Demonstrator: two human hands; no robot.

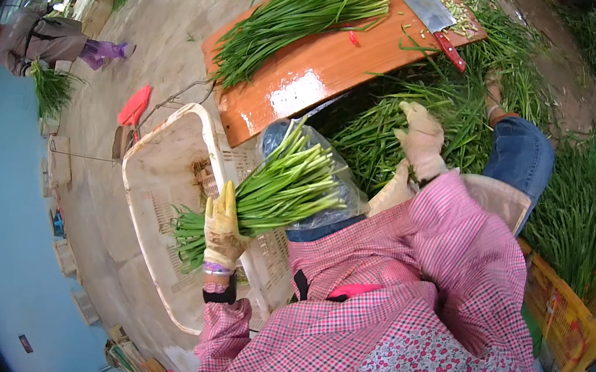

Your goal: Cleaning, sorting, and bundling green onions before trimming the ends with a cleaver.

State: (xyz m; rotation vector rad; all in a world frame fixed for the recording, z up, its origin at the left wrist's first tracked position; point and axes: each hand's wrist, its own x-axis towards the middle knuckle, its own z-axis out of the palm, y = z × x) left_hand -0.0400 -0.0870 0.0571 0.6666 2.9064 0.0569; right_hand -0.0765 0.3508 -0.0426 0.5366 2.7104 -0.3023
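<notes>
A loose bunch of garlic chives (290, 185) with pale cut ends is gripped near its leafy end by my left hand (224, 230), which wears a cream glove. The bunch lies across my lap, over clear plastic on my knee and the rim of a white plastic basket (129, 240). My right hand (423, 138), also gloved, hovers by the heap of loose green leaves (375, 132); its thumb and fingers are apart and nothing shows between them. Below its wrist is a pale cream piece (393, 190) whose kind I cannot make out.
An orange-brown board (248, 105) carries another chive bunch (296, 18) and a cleaver (427, 12) with a red handle, beside cut bits. More greens lie beside a yellow crate (564, 323). At far left a person (40, 43) holds greens. A red scoop-like thing (134, 105) stands beyond the basket.
</notes>
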